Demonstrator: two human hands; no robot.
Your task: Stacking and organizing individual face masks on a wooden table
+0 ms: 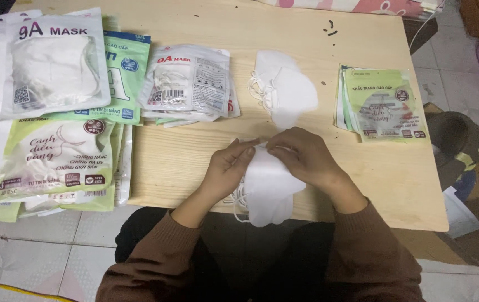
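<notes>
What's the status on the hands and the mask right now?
Left hand and right hand both pinching white masks at table edge. Loose masks just beyond. Nothing in the way.

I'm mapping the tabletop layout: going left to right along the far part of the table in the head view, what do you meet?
Large clear mask packs → small clear mask packets → loose white masks → green pouches.

On the pale wooden desk [362, 184], the loose white fabric masks [284, 89] lie behind both hands, between the clear-fronted mask packets [189, 84] at left and the green-printed sachet stack [385, 106] at right.
</notes>
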